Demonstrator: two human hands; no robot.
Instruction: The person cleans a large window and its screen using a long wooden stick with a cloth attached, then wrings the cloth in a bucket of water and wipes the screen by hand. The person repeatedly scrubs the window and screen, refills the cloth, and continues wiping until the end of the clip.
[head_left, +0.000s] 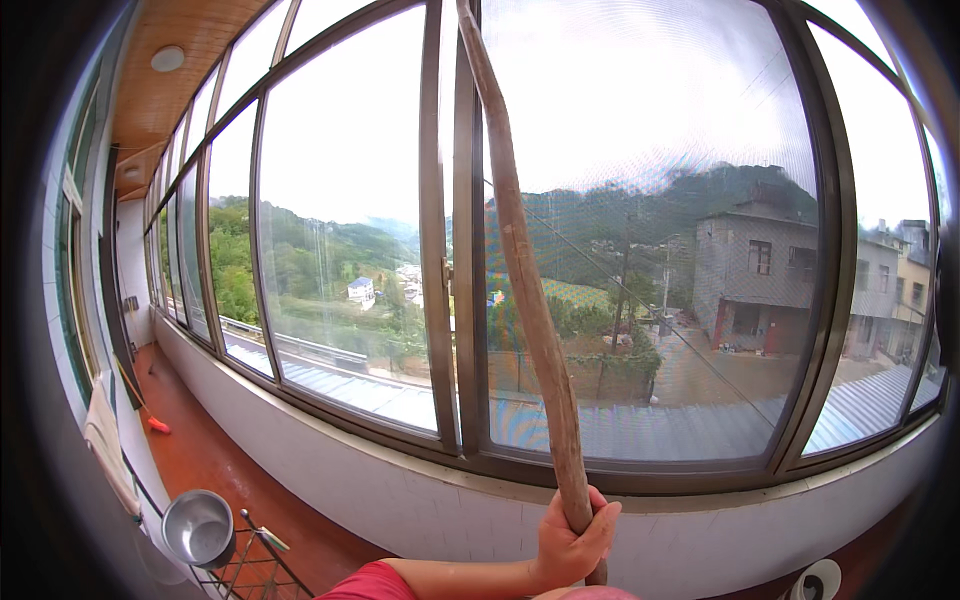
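Note:
My left hand (577, 536) is wrapped around a long, slightly crooked wooden pole (536, 322), near the bottom of the view. The pole rises in front of the window, leaning left, and its top runs out of the picture. A short piece of it shows below my fist. Behind it are a brown-framed sliding window (469, 337) and a mesh insect screen (645, 247). My right hand cannot be made out; a pinkish shape at the bottom edge is cut off.
A white-tiled parapet (375, 480) runs under the windows. On the left, a metal pot (199, 529) sits on a metal rack (259, 562), near a hanging cloth (109, 442). An orange broom (157, 425) rests on the red floor (225, 480). A white bucket (821, 577) stands lower right.

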